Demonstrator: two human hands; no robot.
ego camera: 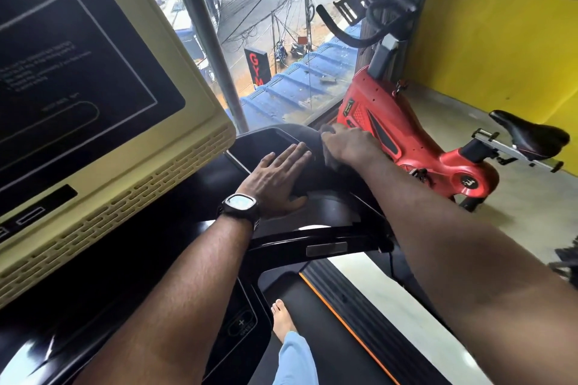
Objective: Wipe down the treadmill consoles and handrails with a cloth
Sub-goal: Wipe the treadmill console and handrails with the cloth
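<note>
Wiping far right corner of glossy black treadmill console (261,139) with dark grey cloth (332,161) clamped in right-hand grip (345,144), bracing with flat, unclenched left-hand grip (275,175) beside, judging black curved handrail (297,240) likely not yet done.

Left hand (275,178) flat, right hand (350,144) curled

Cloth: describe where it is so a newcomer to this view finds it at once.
From the cream-framed treadmill screen, drop to the black console at its lower right corner, beside the red exercise bike. The cloth is the dark grey bunch gripped by the right hand there, crumpled where the console is smooth; the watch-wearing left hand beside it lies flat.
</note>
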